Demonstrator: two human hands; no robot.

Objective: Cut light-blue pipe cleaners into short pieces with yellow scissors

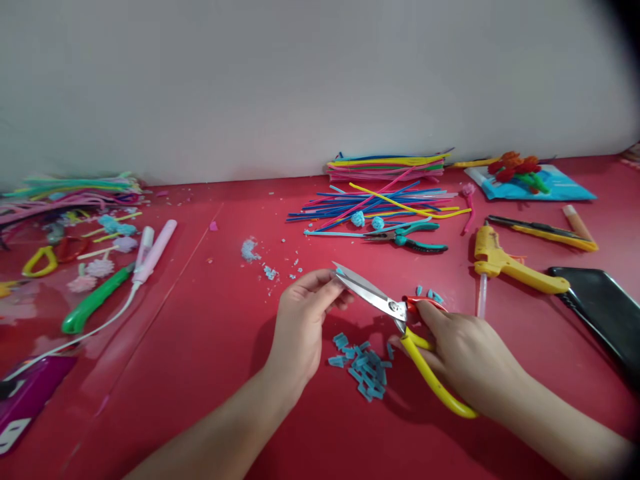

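My right hand (pixel 467 357) is wrapped round a pair of scissors (pixel 370 293) with one yellow and one red handle. Their blades point up and left, and the tips lie against the fingers of my left hand (pixel 303 313). Thumb and forefinger of that hand pinch a small light-blue piece (pixel 339 271), mostly hidden by the fingers and the blade. Below the blades, a loose pile of short blue cut pieces (pixel 367 373) lies on the red table (pixel 200 413). A few more blue bits (pixel 431 294) lie behind the red handle.
Teal-handled pliers (pixel 405 237) and scattered pipe cleaners (pixel 370 203) lie beyond my hands. On the right are a yellow glue gun (pixel 515 263), a cutter knife (pixel 545 233) and a black phone (pixel 605 313). A green cutter (pixel 97 300) and a pink tool with a cord (pixel 157 250) lie left.
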